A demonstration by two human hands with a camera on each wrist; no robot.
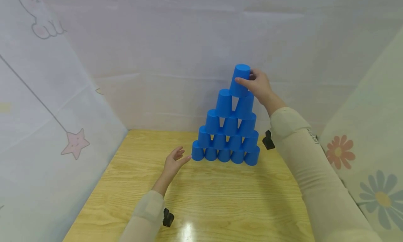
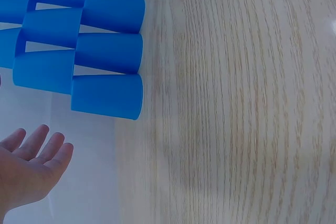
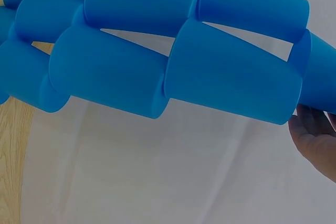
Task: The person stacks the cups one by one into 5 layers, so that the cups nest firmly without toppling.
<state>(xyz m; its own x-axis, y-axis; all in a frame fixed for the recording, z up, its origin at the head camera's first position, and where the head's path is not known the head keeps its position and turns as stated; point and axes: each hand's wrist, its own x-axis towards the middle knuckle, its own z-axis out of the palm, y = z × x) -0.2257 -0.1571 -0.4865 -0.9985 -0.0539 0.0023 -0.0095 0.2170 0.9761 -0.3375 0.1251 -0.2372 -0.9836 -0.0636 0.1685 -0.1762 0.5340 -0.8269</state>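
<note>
Upside-down blue cups form a pyramid of several rows on the wooden table. At its peak my right hand grips the top cup between thumb and fingers. That cup's rim is at the tops of the two cups beneath it. In the right wrist view, part of the right hand shows against the top cup. My left hand is held beside the bottom-left cup, fingers relaxed and holding nothing. The left wrist view shows the left hand apart from the cups.
The wooden table extends in front of the pyramid. A pale cloth backdrop stands close behind, with printed cloth walls at left and right. Black devices are at the left wrist and right wrist.
</note>
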